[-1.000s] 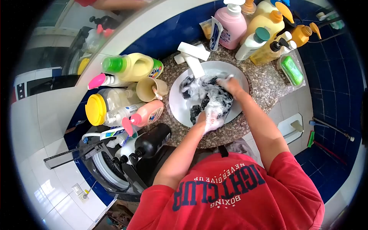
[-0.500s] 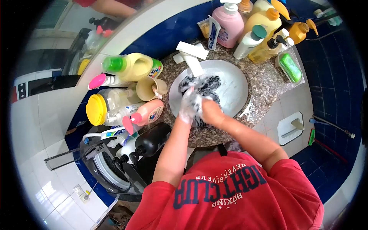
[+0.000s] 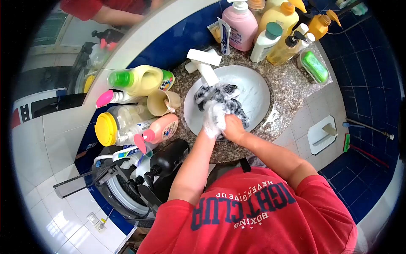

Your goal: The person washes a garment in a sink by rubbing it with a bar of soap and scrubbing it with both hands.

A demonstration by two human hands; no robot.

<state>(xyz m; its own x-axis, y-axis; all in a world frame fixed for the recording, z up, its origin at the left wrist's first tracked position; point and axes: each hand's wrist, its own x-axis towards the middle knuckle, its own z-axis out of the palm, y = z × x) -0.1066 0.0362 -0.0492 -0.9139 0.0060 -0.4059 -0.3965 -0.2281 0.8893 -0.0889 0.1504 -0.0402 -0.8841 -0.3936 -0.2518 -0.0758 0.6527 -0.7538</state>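
Observation:
A dark, wet cloth [image 3: 230, 91] covered in white suds lies bunched in the white oval sink [image 3: 259, 91]. My left hand [image 3: 214, 120] is coated with thick foam and closed on part of the cloth. Right beside it, my right hand [image 3: 233, 128] is curled around the cloth, knuckles up, with its fingertips hidden. Both hands press close together over the near side of the basin. Above the basin's back edge is a white faucet [image 3: 207, 72].
Around the sink runs a speckled stone counter [image 3: 287, 97]. Left of it stand a yellow detergent bottle [image 3: 146, 80], a beige cup [image 3: 163, 103], a pink pump bottle [image 3: 165, 127] and a black bottle [image 3: 171, 156]. Pump bottles [image 3: 241, 27] and a green soap bar [image 3: 315, 67] are at the back right.
The view has shifted slightly. My hands have worked the cloth together, staying close to each other, and thicker foam now covers my left hand.

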